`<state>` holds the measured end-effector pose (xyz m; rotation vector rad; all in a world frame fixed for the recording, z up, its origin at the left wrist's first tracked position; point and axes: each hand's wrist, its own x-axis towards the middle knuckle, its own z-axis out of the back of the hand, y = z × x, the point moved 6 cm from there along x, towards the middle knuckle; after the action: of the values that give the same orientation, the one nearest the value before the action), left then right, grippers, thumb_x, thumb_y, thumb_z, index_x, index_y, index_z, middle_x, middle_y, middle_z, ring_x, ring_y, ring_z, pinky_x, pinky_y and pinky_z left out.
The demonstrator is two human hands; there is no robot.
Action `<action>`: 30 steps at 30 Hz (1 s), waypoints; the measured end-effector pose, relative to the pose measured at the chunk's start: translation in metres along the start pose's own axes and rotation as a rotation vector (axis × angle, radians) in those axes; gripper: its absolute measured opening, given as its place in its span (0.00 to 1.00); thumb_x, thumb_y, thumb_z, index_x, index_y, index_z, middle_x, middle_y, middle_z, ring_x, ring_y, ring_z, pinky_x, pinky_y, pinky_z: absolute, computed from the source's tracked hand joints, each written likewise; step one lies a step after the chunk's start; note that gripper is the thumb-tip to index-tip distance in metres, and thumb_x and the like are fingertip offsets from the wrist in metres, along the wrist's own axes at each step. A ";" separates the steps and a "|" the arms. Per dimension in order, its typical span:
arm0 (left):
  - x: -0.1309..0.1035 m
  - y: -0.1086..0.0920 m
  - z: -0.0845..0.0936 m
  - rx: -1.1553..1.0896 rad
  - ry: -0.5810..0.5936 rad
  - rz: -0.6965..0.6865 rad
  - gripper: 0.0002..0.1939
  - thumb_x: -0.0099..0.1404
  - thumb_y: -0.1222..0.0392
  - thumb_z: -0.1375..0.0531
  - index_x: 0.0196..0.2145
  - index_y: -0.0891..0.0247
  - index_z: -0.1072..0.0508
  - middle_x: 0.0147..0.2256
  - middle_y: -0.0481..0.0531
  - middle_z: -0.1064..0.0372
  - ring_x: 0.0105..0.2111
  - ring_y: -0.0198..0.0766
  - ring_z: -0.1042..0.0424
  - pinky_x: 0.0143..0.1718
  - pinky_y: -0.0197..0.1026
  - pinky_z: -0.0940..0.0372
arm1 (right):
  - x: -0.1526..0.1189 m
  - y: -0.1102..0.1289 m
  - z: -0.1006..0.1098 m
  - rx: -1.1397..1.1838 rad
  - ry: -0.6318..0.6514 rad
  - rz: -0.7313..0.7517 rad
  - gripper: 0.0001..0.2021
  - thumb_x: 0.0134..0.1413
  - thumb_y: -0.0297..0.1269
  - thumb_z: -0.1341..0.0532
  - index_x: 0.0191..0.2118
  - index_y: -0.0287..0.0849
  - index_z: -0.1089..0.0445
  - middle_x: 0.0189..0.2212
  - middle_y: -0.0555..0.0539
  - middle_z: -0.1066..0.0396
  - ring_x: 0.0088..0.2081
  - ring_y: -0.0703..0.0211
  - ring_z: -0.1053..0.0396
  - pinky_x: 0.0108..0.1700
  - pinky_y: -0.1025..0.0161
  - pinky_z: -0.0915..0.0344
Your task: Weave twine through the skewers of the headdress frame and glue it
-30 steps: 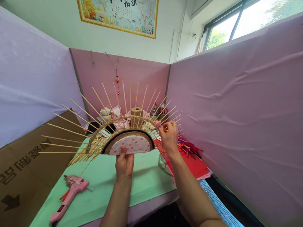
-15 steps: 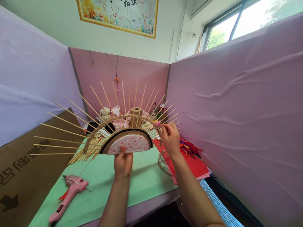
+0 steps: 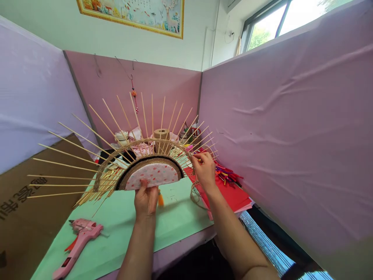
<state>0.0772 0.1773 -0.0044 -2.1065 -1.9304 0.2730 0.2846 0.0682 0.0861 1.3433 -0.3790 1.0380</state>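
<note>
A half-round fan shape has a white centre with pink spots, a black and brown rim, and thin wooden sticks spreading outward. My left hand grips its lower edge, thumb on the spotted face and fingers behind. Twine runs in an arc across the sticks. At the arc's right end my right hand pinches the twine, and a loose loop of it hangs below. An orange tassel shows beside my left hand.
A pink glue gun lies on the green table cover at the left. Red sheets lie at the right. Behind the fan are a twine spool, a jar and many loose sticks. Cardboard stands far left.
The view has shifted, so most things appear further left. The fan is tilted slightly differently, and the orange tassel has come into sight below it. Both hands keep their holds.
</note>
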 end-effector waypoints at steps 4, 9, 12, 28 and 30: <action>0.001 0.002 0.003 -0.015 -0.023 0.019 0.15 0.65 0.70 0.44 0.44 0.51 0.27 0.44 0.45 0.25 0.52 0.34 0.32 0.63 0.52 0.49 | 0.000 0.000 -0.006 -0.003 -0.019 -0.006 0.08 0.55 0.37 0.42 0.28 0.43 0.29 0.29 0.48 0.33 0.34 0.57 0.35 0.37 0.60 0.38; 0.002 0.000 0.002 -0.017 0.003 0.009 0.16 0.65 0.69 0.43 0.46 0.50 0.28 0.46 0.46 0.25 0.54 0.36 0.33 0.63 0.53 0.49 | -0.001 0.002 -0.006 -0.078 -0.065 0.026 0.06 0.51 0.31 0.43 0.26 0.43 0.34 0.28 0.50 0.37 0.35 0.57 0.38 0.38 0.60 0.41; 0.004 0.001 0.005 -0.035 0.004 0.016 0.17 0.64 0.68 0.42 0.48 0.51 0.29 0.47 0.48 0.26 0.54 0.37 0.32 0.62 0.53 0.48 | -0.002 0.000 -0.005 -0.081 -0.085 0.003 0.05 0.50 0.31 0.43 0.26 0.43 0.34 0.30 0.50 0.38 0.36 0.57 0.38 0.39 0.59 0.41; 0.003 0.000 0.001 -0.049 0.001 0.026 0.16 0.65 0.66 0.43 0.50 0.52 0.30 0.48 0.49 0.27 0.55 0.37 0.34 0.64 0.53 0.51 | -0.012 0.020 0.015 -0.016 -0.083 0.139 0.08 0.60 0.35 0.46 0.41 0.43 0.31 0.37 0.45 0.33 0.41 0.55 0.35 0.45 0.56 0.36; 0.000 0.000 0.000 -0.050 -0.024 0.031 0.16 0.66 0.67 0.44 0.49 0.52 0.30 0.47 0.48 0.26 0.55 0.37 0.34 0.64 0.53 0.52 | -0.011 0.031 0.017 -0.028 -0.099 0.204 0.10 0.60 0.34 0.46 0.44 0.43 0.32 0.39 0.44 0.32 0.44 0.54 0.35 0.48 0.54 0.38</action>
<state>0.0774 0.1776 -0.0042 -2.1763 -1.9393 0.2604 0.2598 0.0452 0.1011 1.3545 -0.6127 1.1328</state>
